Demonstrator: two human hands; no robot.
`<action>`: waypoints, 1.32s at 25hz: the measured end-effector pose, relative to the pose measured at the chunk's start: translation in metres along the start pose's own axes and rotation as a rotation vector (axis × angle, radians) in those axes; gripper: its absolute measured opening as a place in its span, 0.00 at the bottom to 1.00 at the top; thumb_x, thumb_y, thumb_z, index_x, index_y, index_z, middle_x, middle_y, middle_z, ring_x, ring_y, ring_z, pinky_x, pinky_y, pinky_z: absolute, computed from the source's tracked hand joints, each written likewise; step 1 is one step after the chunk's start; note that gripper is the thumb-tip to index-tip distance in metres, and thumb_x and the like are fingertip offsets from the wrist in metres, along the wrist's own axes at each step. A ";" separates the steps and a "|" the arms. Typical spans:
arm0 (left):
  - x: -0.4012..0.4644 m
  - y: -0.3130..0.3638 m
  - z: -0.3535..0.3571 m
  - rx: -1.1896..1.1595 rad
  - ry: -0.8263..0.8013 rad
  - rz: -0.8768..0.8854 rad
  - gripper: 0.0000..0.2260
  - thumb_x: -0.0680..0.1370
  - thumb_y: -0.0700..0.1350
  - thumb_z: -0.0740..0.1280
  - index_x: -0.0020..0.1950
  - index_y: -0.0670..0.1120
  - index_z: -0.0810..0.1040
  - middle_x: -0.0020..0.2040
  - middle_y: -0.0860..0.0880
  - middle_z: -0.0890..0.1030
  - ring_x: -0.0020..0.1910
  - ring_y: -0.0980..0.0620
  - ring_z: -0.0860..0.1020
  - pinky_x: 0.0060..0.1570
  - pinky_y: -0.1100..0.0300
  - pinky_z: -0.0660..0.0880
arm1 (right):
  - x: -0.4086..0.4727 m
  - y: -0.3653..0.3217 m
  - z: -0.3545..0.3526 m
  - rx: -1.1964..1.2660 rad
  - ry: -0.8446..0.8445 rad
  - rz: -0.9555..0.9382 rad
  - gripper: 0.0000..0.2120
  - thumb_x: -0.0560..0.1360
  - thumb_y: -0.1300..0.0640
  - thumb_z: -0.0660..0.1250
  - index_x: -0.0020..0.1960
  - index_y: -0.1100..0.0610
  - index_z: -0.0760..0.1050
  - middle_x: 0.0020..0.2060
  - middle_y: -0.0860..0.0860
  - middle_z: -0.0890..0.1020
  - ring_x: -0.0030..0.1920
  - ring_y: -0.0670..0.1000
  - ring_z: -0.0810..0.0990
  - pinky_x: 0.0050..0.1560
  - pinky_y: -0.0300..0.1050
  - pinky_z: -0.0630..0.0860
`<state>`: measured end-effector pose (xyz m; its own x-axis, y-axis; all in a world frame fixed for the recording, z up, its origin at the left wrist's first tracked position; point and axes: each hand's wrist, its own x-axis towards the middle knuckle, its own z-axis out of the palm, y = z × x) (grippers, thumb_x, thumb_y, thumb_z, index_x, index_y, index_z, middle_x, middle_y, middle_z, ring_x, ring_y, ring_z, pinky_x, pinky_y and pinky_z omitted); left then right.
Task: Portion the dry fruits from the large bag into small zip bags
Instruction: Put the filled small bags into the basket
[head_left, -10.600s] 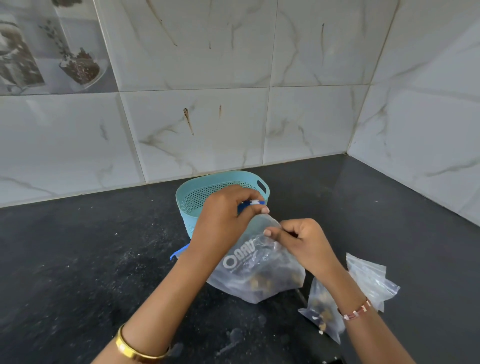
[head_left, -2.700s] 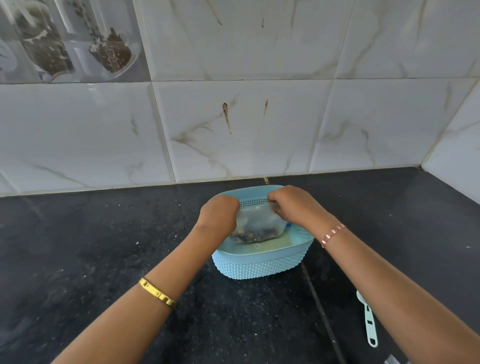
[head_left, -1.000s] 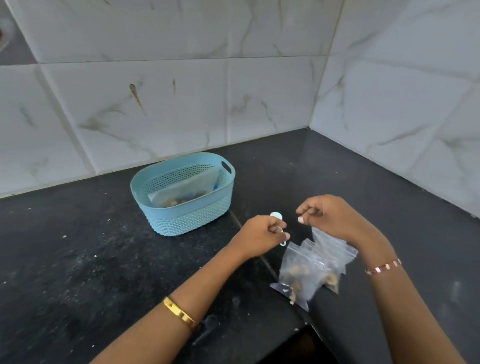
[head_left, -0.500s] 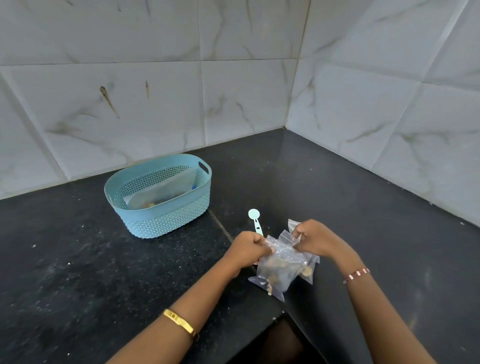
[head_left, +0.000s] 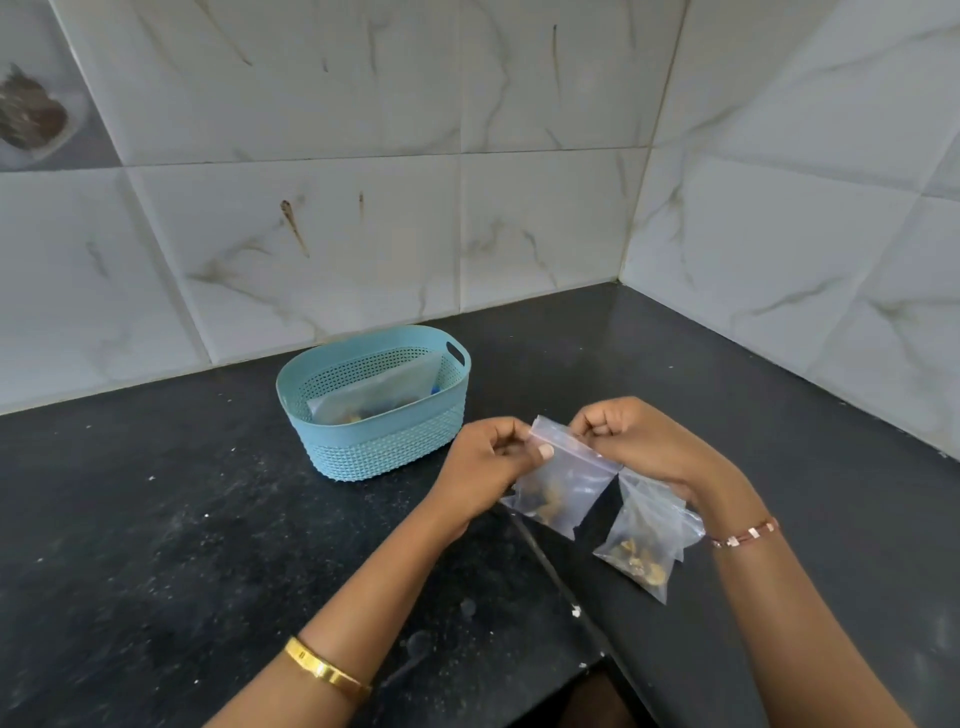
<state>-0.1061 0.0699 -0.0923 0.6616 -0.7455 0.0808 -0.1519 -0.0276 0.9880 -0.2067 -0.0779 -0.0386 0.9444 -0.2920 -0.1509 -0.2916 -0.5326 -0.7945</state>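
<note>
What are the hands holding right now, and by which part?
Both hands pinch one small zip bag by its top sealing strip: left hand at the left end, right hand at the right end. The bag hangs below with dry fruits inside.

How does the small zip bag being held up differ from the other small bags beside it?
The held small bag hangs between the left hand and right hand, both pinching its zip strip; the other small bags lie bunched on the counter under the right wrist. The held one hangs alone; the others overlap. All are clear and hold some dry fruits.
</note>
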 end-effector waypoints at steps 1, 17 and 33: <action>0.000 0.006 -0.006 -0.018 0.021 0.025 0.03 0.73 0.39 0.69 0.40 0.45 0.80 0.38 0.48 0.81 0.40 0.54 0.78 0.45 0.60 0.74 | 0.002 -0.008 0.000 0.013 0.003 -0.021 0.13 0.72 0.71 0.59 0.42 0.59 0.80 0.38 0.64 0.80 0.36 0.52 0.75 0.35 0.34 0.73; 0.035 0.047 -0.128 -0.142 0.549 0.161 0.03 0.74 0.38 0.68 0.41 0.44 0.80 0.39 0.46 0.81 0.40 0.51 0.78 0.45 0.58 0.75 | 0.131 -0.120 0.016 0.006 0.088 -0.292 0.06 0.74 0.66 0.65 0.40 0.60 0.78 0.27 0.48 0.81 0.25 0.42 0.77 0.27 0.32 0.73; 0.073 -0.015 -0.159 0.241 0.465 -0.219 0.11 0.70 0.31 0.69 0.42 0.47 0.78 0.30 0.50 0.75 0.32 0.51 0.72 0.39 0.58 0.71 | 0.228 -0.084 0.045 -0.347 -0.267 -0.272 0.04 0.74 0.65 0.66 0.47 0.61 0.79 0.36 0.50 0.82 0.35 0.45 0.79 0.43 0.44 0.77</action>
<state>0.0608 0.1215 -0.0803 0.9419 -0.3354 -0.0196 -0.1019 -0.3407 0.9346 0.0395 -0.0639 -0.0329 0.9856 0.0830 -0.1472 -0.0203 -0.8066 -0.5908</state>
